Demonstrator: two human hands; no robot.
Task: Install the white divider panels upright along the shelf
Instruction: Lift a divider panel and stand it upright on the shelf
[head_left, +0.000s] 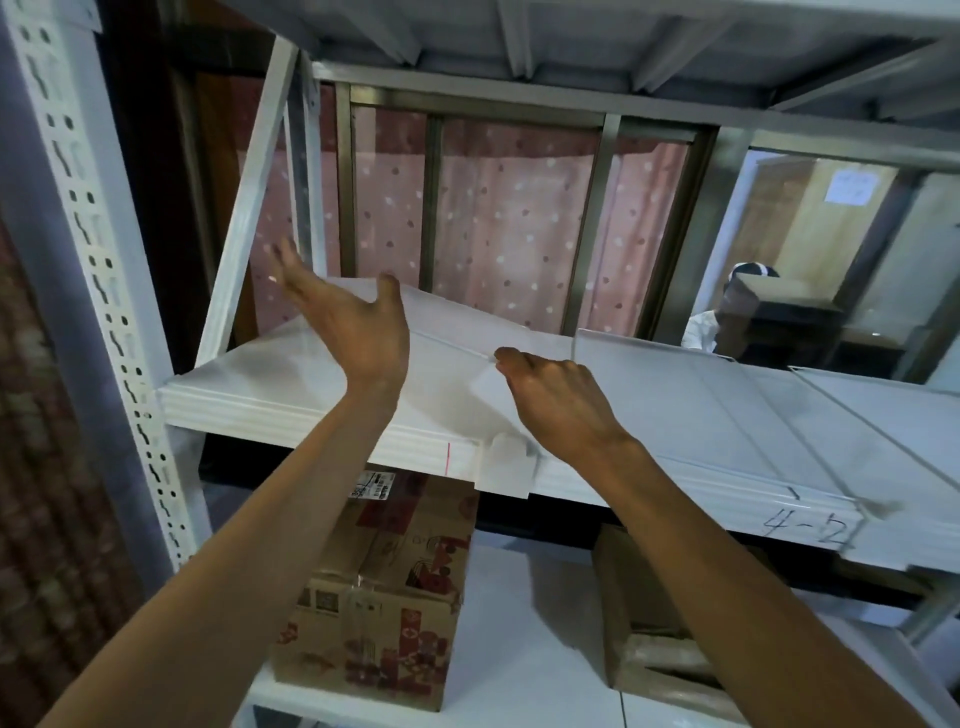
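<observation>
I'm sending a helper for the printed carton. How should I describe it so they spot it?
Find the white metal shelf with "4-2" handwritten on its front edge. On the level below stands the brown cardboard box with red printed patterns. The plain brown cardboard box beside it, to the right, has none.

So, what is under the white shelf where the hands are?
Two cardboard boxes on the lower shelf: a red-printed box and a plain brown box. The right forearm covers part of it.
</observation>
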